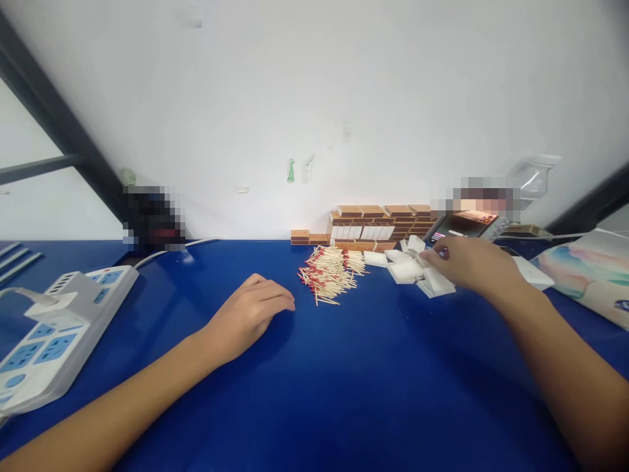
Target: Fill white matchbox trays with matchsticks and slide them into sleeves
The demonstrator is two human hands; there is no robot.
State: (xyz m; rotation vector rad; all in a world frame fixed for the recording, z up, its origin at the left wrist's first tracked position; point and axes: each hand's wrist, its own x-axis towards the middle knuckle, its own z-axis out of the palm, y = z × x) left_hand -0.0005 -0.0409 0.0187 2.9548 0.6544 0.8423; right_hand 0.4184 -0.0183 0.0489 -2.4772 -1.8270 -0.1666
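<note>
My left hand [253, 311] rests on the blue table, palm down, with loosely bent fingers and nothing visible in them. Just right of its fingertips lies a heap of red-tipped matches [327, 275]. Over on the right, my right hand [459, 259] reaches into a jumbled pile of white matchbox trays [405, 270]. Thumb and fingertips are pinched at one white matchbox tray [433, 278]; the fingers partly hide the contact. Behind the matches stand stacked brown matchboxes [405, 223], some with white ends showing.
A white power strip [73, 341] with a plugged-in adapter lies at left. Behind my right hand a phone [459, 226] leans near a clear plastic bottle [535, 177]. A pastel-coloured pack [584, 275] sits at far right. A white wall closes off the back.
</note>
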